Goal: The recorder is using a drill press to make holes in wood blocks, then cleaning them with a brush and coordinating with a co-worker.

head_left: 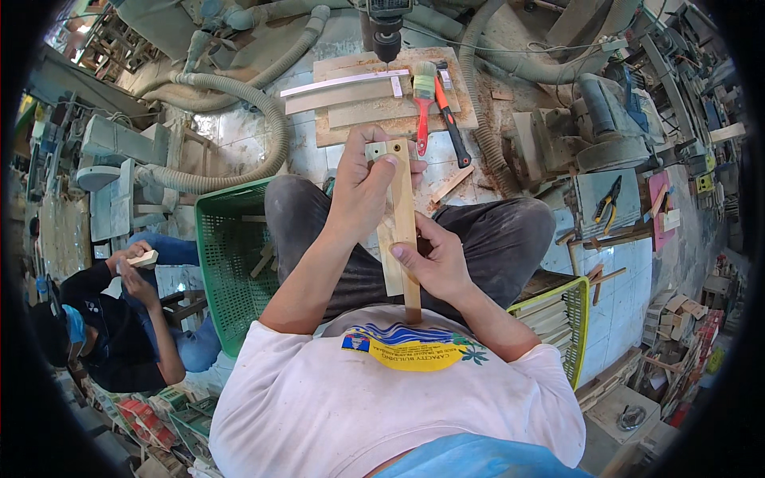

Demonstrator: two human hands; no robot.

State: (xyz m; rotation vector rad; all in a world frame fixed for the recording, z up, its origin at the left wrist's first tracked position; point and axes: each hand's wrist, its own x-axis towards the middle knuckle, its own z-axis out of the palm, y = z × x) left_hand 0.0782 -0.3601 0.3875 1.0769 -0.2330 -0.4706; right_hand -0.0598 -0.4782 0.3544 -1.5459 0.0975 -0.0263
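Both my hands are closed on a pair of narrow wooden strips held upright over my lap. My left hand (362,183) grips their upper end, thumb pressed on the face. My right hand (438,259) pinches them lower down. The front wooden strip (405,203) has a dark round hole near its top; the paler strip (392,267) lies partly behind it. Beyond my hands is a sawdust-strewn work board (335,137) below a drill chuck (388,44). On it rest a red-handled paintbrush (423,107) and a tool with an orange and black handle (453,123), probably a hammer.
A green basket (239,199) with some wood pieces stands at my left, a yellow-green crate (575,319) of wooden strips at my right. Pliers (608,203) lie farther right. Ribbed hoses (275,119) curve across the floor. A co-worker (119,319) sits left, holding wood.
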